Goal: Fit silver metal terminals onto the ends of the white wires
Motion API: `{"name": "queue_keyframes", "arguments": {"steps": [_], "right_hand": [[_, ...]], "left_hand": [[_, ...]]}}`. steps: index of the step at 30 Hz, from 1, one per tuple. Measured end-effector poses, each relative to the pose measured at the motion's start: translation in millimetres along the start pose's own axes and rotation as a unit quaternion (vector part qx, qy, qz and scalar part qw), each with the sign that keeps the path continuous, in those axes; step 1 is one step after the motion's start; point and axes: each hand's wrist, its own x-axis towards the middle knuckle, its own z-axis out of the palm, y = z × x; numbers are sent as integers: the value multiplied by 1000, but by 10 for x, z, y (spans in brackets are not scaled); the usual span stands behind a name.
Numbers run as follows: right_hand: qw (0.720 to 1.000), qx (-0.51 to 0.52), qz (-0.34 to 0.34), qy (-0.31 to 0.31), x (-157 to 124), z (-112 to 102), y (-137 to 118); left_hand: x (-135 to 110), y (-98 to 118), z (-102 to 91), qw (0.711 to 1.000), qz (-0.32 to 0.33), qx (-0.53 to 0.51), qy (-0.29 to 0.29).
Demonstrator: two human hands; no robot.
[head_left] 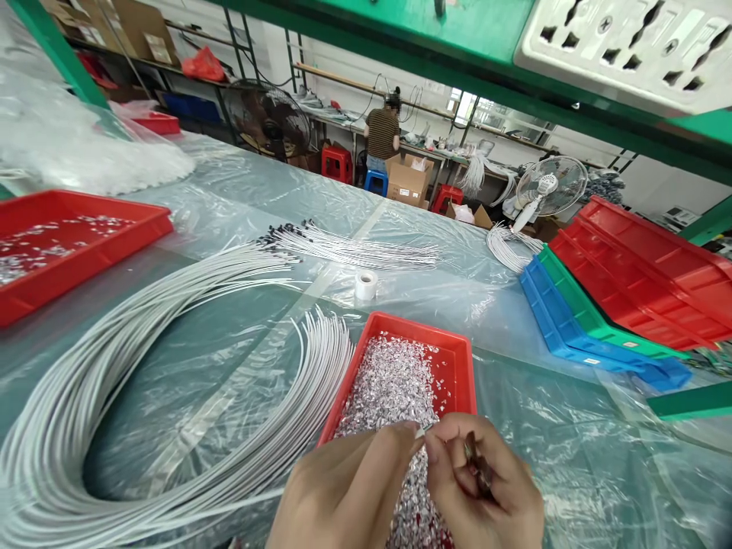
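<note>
1. Nearest: left hand and right hand meet fingertip to fingertip over the near end of the red tray; a tiny silvery piece shows between the left thumb and right fingertips; which hand's grip actually has it, cannot tell.
2. Left grip: fingers curled in to a pinch, nothing else visible in it; right grip: closed around a few small dark parts in the palm while thumb and forefinger work at the pinch.
3. Tray sits on the counter just ahead of the hands, heaped with small metal terminals.
4. Risk: the silvery piece is small and shiny; any slack in the pinch likely drops it back into the heap, lost among lookalikes.
5. Risk: right hand is doing two jobs; opening the fingers for the pinch could spill the dark parts into the tray.
6. Risk: loose plastic sheeting covers the counter; anything dropped beside the tray could slide into a fold.
7. White wire bundle curves just left of the tray, ends near its rim; a left forearm sweep could drag the wires or nudge the tray.
8. Small tape roll stands beyond the tray, well apart; low concern.
</note>
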Motion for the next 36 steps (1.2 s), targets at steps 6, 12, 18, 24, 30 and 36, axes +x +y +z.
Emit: {"name": "queue_keyframes", "arguments": {"steps": [6,12,18,24,30,36], "right_hand": [[976,102,190,-43,59,9,-74],[955,136,236,-119,105,-65,-93],[957,138,242,-82,101,-91,-83],[965,145,215,-50,119,-117,-31],[974,134,179,17,140,-86,31],[980,158,108,56,228,-231,193]], "left_hand": [[-5,-4,29,999,-20,2,39],[-32,-5,67,996,-9,43,83],[8,-10,75,995,-57,-24,74],[16,17,26,989,-111,-73,67],[45,7,-5,986,-118,-97,59],[10,186,-253,943,-229,-168,175]]}}
